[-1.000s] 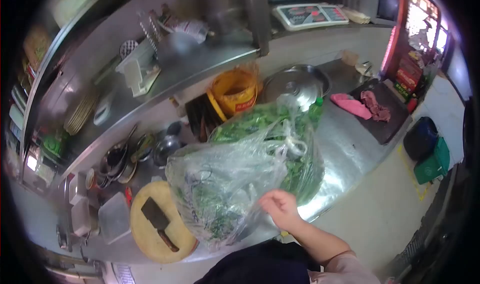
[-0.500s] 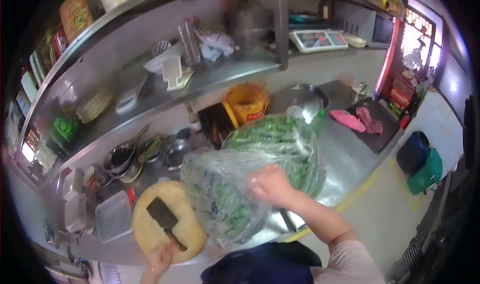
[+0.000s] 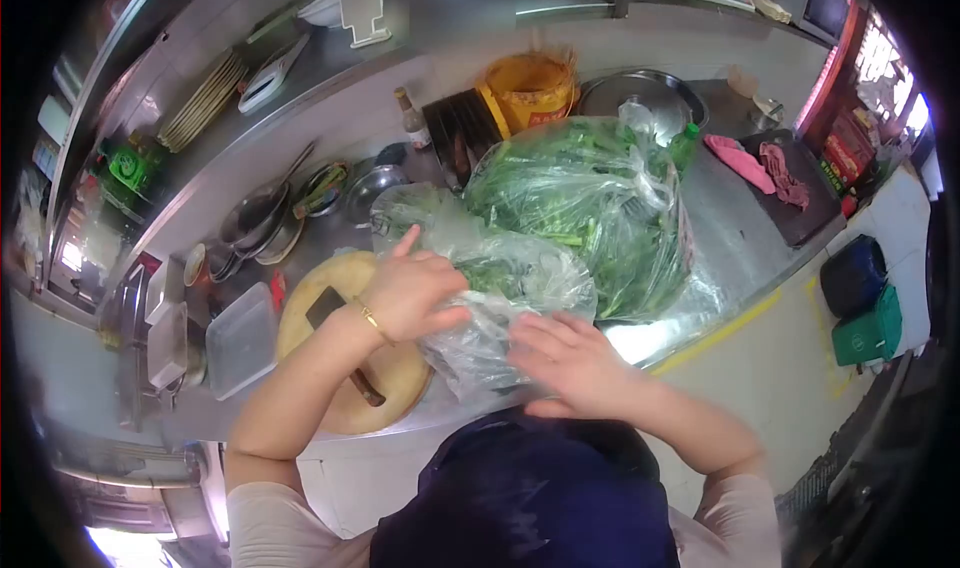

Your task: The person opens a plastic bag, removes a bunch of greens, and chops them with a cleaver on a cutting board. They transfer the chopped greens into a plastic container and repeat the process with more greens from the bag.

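A clear plastic bag of leafy greens (image 3: 500, 278) lies on the steel counter against my body. My left hand (image 3: 415, 290) rests over its left side, index finger and thumb stretched apart. On its near right side my right hand (image 3: 565, 358) lies with fingers extended over the crinkled plastic. Behind is a larger knotted bag of green vegetables (image 3: 600, 218). Left of the bags, a cleaver (image 3: 345, 343) lies on a round wooden chopping board (image 3: 315, 408), partly hidden by my left forearm.
A yellow bucket (image 3: 530, 93) and a dark knife rack (image 3: 462, 133) stand behind the bags. Clear plastic containers (image 3: 243, 343) and metal bowls (image 3: 375, 190) sit at left. Pink cloths (image 3: 740, 163) lie on a dark tray (image 3: 800, 213) at right. A shelf overhangs the back.
My left hand has moved from beside the cleaver handle onto the smaller bag. My right hand has lowered toward me and its fingers have straightened. The view has tilted down.
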`<state>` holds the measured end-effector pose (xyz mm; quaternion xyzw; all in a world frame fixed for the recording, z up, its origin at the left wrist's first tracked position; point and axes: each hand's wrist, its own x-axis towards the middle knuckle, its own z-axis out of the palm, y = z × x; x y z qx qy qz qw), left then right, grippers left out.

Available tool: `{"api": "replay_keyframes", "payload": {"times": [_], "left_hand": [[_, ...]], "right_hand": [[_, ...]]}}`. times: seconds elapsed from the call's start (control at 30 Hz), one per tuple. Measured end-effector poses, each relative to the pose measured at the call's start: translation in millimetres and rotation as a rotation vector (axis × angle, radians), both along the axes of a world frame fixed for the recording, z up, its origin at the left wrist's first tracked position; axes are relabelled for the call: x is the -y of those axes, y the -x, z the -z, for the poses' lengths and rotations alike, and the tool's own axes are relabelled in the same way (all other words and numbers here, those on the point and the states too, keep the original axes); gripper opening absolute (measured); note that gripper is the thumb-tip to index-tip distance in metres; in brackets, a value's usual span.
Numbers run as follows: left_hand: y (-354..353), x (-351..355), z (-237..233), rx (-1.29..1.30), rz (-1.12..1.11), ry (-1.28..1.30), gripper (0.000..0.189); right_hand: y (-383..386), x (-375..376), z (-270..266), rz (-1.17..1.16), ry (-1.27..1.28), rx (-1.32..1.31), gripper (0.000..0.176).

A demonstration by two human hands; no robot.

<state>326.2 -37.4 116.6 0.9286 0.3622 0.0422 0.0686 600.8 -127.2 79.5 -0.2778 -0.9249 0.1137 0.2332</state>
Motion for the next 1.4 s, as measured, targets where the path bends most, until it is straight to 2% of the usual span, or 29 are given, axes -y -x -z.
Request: {"api": "replay_keyframes", "payload": {"times": [0.1, 0.2, 0.3, 0.33, 0.43, 0.53, 0.63, 0.73, 0.8, 0.83, 0.9, 1.0, 1.1, 1.2, 1.23, 1.3, 1.4], "left_hand": [[13, 10, -8, -0.062, 0.03, -0.086, 0.018], [15, 20, -8, 0.099, 0.028, 0.013, 0.015], [4, 31, -6, 0.259, -0.002, 0.026, 0.015], [0, 33, -5, 0.313, -0.023, 0.021, 0.015], [-6, 38, -4, 0.453, -0.098, 0.007, 0.016], [-6, 42, -5, 0.537, -0.187, 0.019, 0.017], [-3, 44, -8, 0.597, -0.247, 0.073, 0.018], [-3, 45, -9, 0.712, -0.226, 0.213, 0.018], [-4, 45, -14, 0.778, -0.177, 0.31, 0.017], [-4, 46, -20, 0.719, -0.184, 0.316, 0.017], [-4, 50, -32, 0.599, -0.198, 0.329, 0.018], [-6, 48, -25, 0.539, -0.145, 0.175, 0.017], [-6, 44, -16, 0.799, -0.136, 0.236, 0.016], [-7, 43, -13, 1.087, -0.156, 0.618, 0.013], [-7, 41, -15, 1.088, -0.125, 0.647, 0.011], [-8, 38, -19, 1.091, -0.065, 0.704, 0.009], [-7, 35, -17, 1.017, -0.199, 0.545, 0.01]], "right_hand": [[-13, 3, 15, 0.032, 0.024, -0.195, 0.052], [-17, -10, 25, 0.173, -0.022, -0.394, 0.039], [-4, -45, 25, 0.217, 0.046, -0.455, 0.035], [4, -47, 19, 0.185, 0.234, -0.549, 0.033], [29, -45, 8, 0.103, 0.557, -0.71, 0.031], [40, -48, -1, 0.129, 0.092, -0.694, 0.03], [44, -47, -13, 0.055, -0.065, -0.555, 0.026], [53, -50, -5, 0.059, -0.1, -0.505, 0.02], [55, -54, -6, 0.107, -0.117, -0.556, 0.016], [56, -55, -7, 0.129, -0.124, -0.582, 0.015], [52, -60, -16, 0.092, -0.094, -0.564, 0.013], [45, -66, -20, 0.075, -0.01, -0.6, 0.012], [43, -68, -18, 0.184, 0.209, -0.753, 0.011], [41, -75, -11, 0.235, 0.411, -0.937, 0.01], [40, -77, -11, 0.231, 0.464, -0.996, 0.009], [42, -74, -11, 0.266, 0.218, -0.951, 0.013], [40, -65, -11, 0.295, -0.181, -0.88, 0.017]]}}
